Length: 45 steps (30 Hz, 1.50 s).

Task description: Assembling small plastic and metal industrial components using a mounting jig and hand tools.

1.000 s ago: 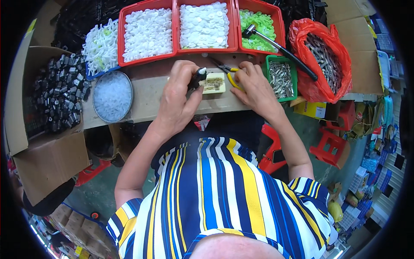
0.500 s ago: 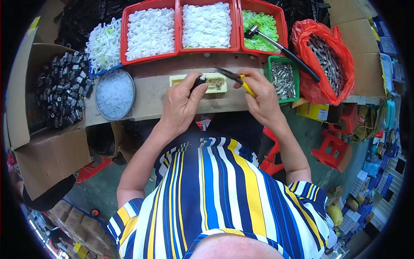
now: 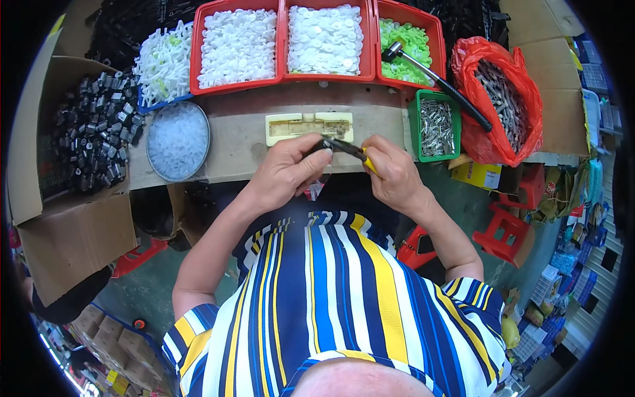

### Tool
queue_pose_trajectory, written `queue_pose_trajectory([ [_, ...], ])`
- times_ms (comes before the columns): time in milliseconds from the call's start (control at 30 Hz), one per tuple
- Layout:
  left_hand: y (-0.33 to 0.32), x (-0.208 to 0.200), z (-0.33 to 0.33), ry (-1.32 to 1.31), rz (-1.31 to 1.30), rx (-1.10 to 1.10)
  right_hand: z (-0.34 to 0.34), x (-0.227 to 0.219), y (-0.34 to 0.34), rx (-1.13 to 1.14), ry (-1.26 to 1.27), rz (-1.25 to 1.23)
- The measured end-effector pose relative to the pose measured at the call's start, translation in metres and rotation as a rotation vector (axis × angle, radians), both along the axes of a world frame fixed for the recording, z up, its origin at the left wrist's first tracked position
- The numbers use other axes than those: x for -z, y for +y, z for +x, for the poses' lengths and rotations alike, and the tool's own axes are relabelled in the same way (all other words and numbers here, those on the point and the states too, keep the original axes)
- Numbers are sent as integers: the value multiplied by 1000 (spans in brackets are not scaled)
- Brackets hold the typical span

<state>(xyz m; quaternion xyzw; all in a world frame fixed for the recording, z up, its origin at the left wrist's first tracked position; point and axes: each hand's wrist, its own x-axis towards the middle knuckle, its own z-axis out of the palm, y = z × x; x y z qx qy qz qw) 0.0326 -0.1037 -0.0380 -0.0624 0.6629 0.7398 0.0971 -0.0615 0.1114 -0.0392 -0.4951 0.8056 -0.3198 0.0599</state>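
Note:
My left hand (image 3: 286,171) pinches a small black part (image 3: 316,147) between thumb and fingers; most of it is hidden by them. My right hand (image 3: 395,171) is closed around a pair of pliers (image 3: 345,147) with yellow handles. The dark jaws of the pliers reach left to the black part at my left fingertips. Whether they grip it or only touch it, I cannot tell. Just beyond both hands, a cream rectangular block with hollowed slots (image 3: 278,136) lies on the cardboard-covered bench (image 3: 231,142).
Red trays (image 3: 282,66) of small white and green plastic parts line the back. A hammer (image 3: 436,78) lies across the right one. A green bin (image 3: 417,135) of metal pins and a red bag (image 3: 473,135) stand right; a round dish (image 3: 177,142) and a box of black parts (image 3: 96,132) left.
Both hands have come nearer to my body and closer together, off the cream block. The pliers' jaws now meet the black part; before, they were apart from it.

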Motion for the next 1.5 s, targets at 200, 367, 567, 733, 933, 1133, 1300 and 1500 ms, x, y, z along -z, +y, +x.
queue_pose_trajectory([
  [200, -4, 15, 9, -321, 956, 442, 11, -12, 14, -99, -25, 2],
  [367, 2, 12, 8, -302, 982, 399, 11, -18, 15, -72, -55, 3],
  [567, -4, 10, -19, -159, 1210, -211, 0, -11, -2, 136, -261, -152],
  [733, -8, 15, -35, -85, 1217, -460, 16, -7, -30, 52, -296, -252],
  [933, 4, 13, -39, -108, 1180, -609, 21, -6, -43, 18, -329, -238],
  [1133, 18, -10, -44, -11, 995, -668, 23, -9, -42, 25, -385, -266],
  [1300, 18, -9, -48, 17, 1106, -620, 18, -3, -44, 34, -303, -333],
  [1500, 19, -12, -51, 29, 1146, -628, 6, -8, -42, -53, -187, -307],
])
